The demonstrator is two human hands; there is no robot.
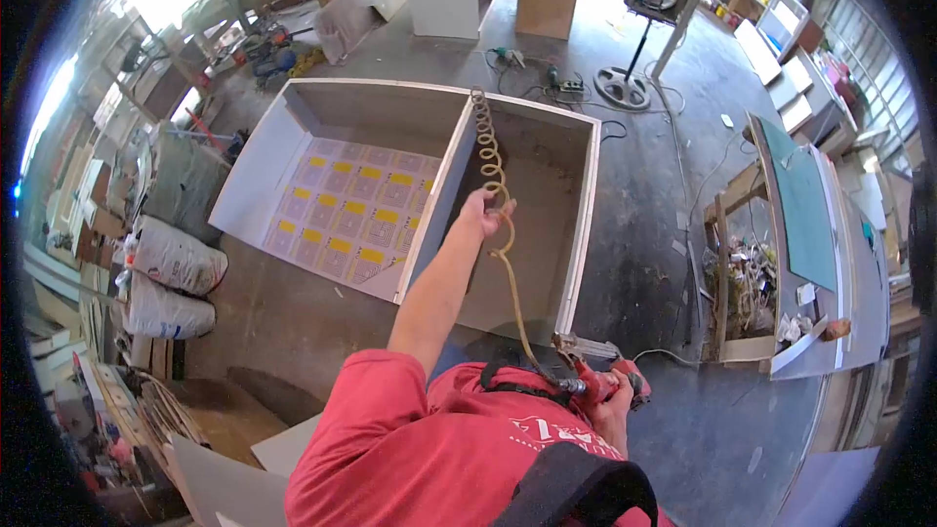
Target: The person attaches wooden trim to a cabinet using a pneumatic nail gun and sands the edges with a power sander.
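Over the cabinet carcass (434,200), left hand (480,213) clasps air hose (511,283), right hand (612,412) clenches nailer (588,383), seemingly hose-handling, next needing slack

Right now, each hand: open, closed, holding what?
Left hand: closed, holding the coiled hose.
Right hand: closed, holding the red air tool.

My bare left hand (478,215) is stretched well out in front of me, its fingers curled in a loose grip. Behind it, my bare left forearm (436,295) runs nearly straight back to a short, red cloth sleeve (366,410), with the wrist roughly in line. My bare right hand (613,408) sits low and close to my right side, well apart from the left, fingers wrapped round in a grip. Only a short stretch of that forearm shows; the elbow is hidden.
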